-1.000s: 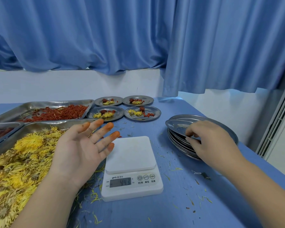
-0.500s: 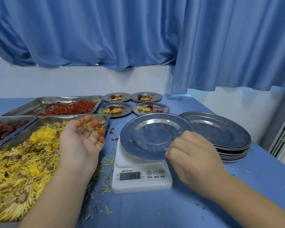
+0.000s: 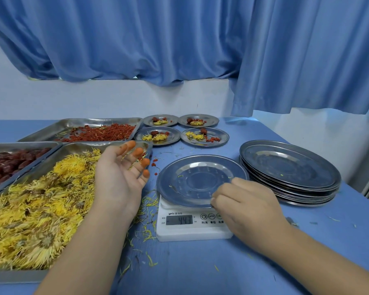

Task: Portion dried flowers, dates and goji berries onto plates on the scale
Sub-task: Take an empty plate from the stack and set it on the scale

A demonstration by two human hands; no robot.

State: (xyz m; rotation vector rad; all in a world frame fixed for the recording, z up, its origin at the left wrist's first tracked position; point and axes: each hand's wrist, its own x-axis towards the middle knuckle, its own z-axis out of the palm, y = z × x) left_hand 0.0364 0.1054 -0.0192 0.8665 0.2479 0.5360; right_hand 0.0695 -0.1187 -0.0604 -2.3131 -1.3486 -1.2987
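An empty steel plate (image 3: 192, 177) lies on the white scale (image 3: 192, 227). My right hand (image 3: 245, 207) pinches the plate's near right rim. My left hand (image 3: 119, 177) hovers palm up, fingers spread, orange-stained tips, over the right end of the tray of yellow dried flowers (image 3: 36, 205). A tray of dates (image 3: 11, 162) stands at the far left. Behind it is the tray of red goji berries (image 3: 100, 133).
A stack of empty steel plates (image 3: 290, 173) sits right of the scale. Several filled plates (image 3: 205, 136) stand at the back of the blue table (image 3: 200, 269). Loose petals and a few berries litter the cloth near the scale. Blue curtains hang behind.
My right hand took a plate from the stack, carried it left and set it down on the scale. My left hand stayed open above the flower tray.
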